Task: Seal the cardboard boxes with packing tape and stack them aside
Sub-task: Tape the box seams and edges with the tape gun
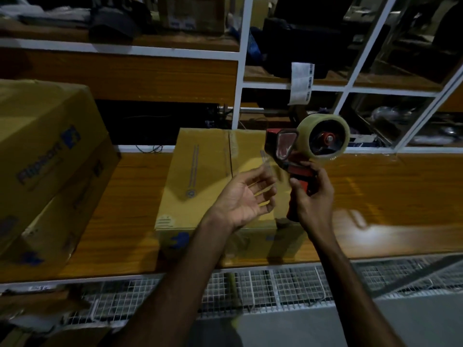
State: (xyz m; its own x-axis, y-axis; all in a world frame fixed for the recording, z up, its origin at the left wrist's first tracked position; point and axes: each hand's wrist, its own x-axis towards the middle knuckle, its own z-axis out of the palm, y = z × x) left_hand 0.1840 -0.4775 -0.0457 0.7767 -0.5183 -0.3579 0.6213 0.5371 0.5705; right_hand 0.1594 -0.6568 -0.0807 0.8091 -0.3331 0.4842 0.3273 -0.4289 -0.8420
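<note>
A closed cardboard box [200, 176] with blue print lies on the wooden counter [388, 191], a tape strip along its top seam. My right hand [313, 196] grips the red handle of a tape dispenser [313, 146] carrying a clear tape roll, held upright above the box's right side. My left hand [243, 196] hovers palm up over the box, fingers apart and blurred, just left of the dispenser. A thin strip of clear tape seems to run from the dispenser toward its fingertips; I cannot tell if it is pinched.
Two stacked cardboard boxes [45, 156] stand at the left of the counter. White-framed shelves [240, 71] with dark items and a hanging paper label [300, 83] rise behind. A wire mesh rack [275, 284] runs below the counter's front edge.
</note>
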